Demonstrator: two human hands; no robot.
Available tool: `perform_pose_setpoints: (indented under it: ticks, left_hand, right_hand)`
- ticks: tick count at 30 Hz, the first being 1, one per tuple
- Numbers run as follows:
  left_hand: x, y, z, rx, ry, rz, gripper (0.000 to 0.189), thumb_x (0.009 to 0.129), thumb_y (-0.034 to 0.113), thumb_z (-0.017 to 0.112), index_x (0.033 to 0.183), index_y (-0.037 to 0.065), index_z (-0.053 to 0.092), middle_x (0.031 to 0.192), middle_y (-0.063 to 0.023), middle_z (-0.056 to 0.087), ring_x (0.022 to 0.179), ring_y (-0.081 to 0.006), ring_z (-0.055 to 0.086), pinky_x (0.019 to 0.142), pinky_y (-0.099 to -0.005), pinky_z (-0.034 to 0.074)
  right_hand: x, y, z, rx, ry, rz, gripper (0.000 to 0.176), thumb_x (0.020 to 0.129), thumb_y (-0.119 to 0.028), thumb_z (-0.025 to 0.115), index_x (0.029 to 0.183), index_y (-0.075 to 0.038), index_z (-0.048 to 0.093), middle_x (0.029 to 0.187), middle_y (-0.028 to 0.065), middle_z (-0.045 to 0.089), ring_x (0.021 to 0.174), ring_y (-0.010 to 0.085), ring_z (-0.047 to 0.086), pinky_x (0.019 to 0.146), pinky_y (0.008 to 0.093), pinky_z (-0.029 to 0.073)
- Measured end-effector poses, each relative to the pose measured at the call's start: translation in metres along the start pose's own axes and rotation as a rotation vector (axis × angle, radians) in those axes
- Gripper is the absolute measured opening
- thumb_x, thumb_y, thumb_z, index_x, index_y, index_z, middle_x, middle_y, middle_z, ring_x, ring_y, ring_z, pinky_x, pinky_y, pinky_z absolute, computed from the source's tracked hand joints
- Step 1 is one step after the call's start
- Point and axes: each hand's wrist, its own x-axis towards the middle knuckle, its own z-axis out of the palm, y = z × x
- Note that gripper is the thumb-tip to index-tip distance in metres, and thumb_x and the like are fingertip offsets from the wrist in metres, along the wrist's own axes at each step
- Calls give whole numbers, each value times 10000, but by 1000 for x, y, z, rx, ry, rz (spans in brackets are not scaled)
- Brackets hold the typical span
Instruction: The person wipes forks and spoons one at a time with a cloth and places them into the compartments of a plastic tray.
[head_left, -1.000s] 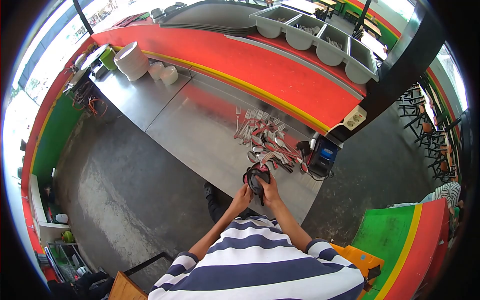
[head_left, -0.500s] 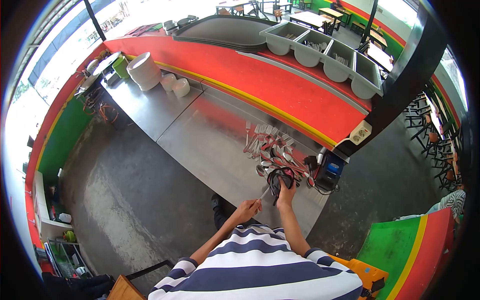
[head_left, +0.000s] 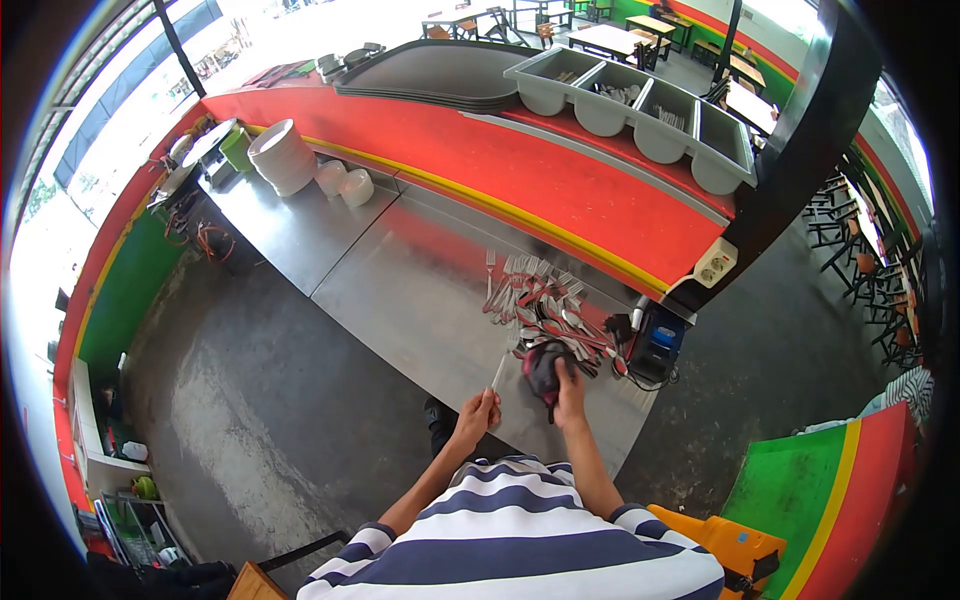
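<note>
drawn clear of the dark cloth since the earlier frame, a slim utensil sits pinched in the left hand, lower centre; i see the right hand apart from it, closed on the cloth. i'd expect light, stiff, slippery metal, best held by the handle end. beyond lies piled cutlery; farther, upper right, a grey bin

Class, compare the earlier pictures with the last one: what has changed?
The left hand has moved left, away from the right hand, and the utensil it grips now shows beside the dark cloth, not running into it. The right hand, still holding the cloth, has shifted towards the cutlery pile. The plate stack stayed put.
</note>
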Motion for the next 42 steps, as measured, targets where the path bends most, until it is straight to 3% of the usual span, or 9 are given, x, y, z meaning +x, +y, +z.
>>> perform_pose_setpoints:
  ticks: [3, 9, 15, 20, 27, 32, 37, 39, 42]
  left_hand:
    - [-4, 11, 16, -168, -6, -91, 398, 1040, 408, 416, 846, 98, 572, 578, 37, 481, 499, -51, 406, 475, -217, 288]
    - [-5, 4, 34, 194, -111, 11, 439, 1040, 389, 418, 810, 56, 589, 572, 35, 483, 497, -63, 412, 477, -235, 313]
    - [-18, 23, 41, 587, -152, 96, 468, 1025, 362, 453, 764, 5, 605, 535, -24, 495, 484, -125, 458, 489, -317, 370]
    - [-30, 27, 36, 691, -246, 57, 432, 1016, 365, 467, 807, 16, 616, 571, -29, 504, 540, -139, 469, 539, -319, 387]
    - [-32, 23, 20, 810, -237, 265, 370, 1010, 251, 458, 781, -13, 580, 586, -102, 523, 544, -206, 510, 550, -351, 414]
    - [-16, 10, 14, 237, -236, 7, 390, 1047, 313, 399, 767, 55, 484, 633, -10, 444, 562, -142, 411, 555, -290, 354]
    - [-10, 31, 17, -294, -453, -222, 404, 1052, 390, 369, 745, 129, 401, 629, 45, 318, 564, -96, 292, 556, -253, 269]
    - [-8, 33, 15, -388, -580, -314, 392, 1052, 398, 352, 762, 136, 380, 620, 42, 304, 552, -92, 265, 548, -251, 245]
    - [-6, 32, 15, -330, -538, -303, 381, 1049, 400, 350, 793, 126, 414, 630, 43, 320, 550, -90, 270, 530, -253, 228]
  right_hand:
    - [-18, 7, 7, -39, -243, 189, 398, 899, -296, 705, 1159, -36, 552, 1017, 29, 635, 889, 139, 633, 788, 286, 521]
    - [-38, -10, 19, -254, -336, 221, 322, 850, -176, 761, 1085, -53, 577, 912, 22, 637, 771, 114, 622, 680, 278, 522]
    - [-24, -13, 20, -164, -86, -4, 311, 799, -92, 782, 1049, -52, 601, 876, 27, 647, 701, 128, 625, 637, 270, 521]
    - [6, -16, 8, -98, 44, -74, 508, 731, -113, 841, 1142, 1, 564, 1011, 51, 648, 836, 137, 641, 752, 268, 515]
    - [22, -45, 20, -55, 180, -271, 517, 757, -131, 826, 1180, -26, 547, 1074, 52, 623, 929, 146, 618, 834, 286, 503]
    - [33, -44, 9, 62, 116, -172, 497, 873, -299, 736, 1238, -36, 524, 1119, 43, 614, 976, 144, 611, 871, 304, 503]
    - [-21, -31, 18, 126, -413, 171, 315, 913, -212, 687, 1156, -66, 551, 1004, 30, 637, 910, 137, 633, 821, 323, 529]
    - [-38, -16, 16, 55, -410, 204, 311, 895, -168, 705, 1142, -65, 546, 984, 26, 637, 891, 139, 641, 791, 306, 539]
    - [-47, -17, 28, -23, -348, 173, 295, 868, -112, 726, 1108, -72, 558, 964, 22, 635, 879, 141, 641, 778, 292, 535]
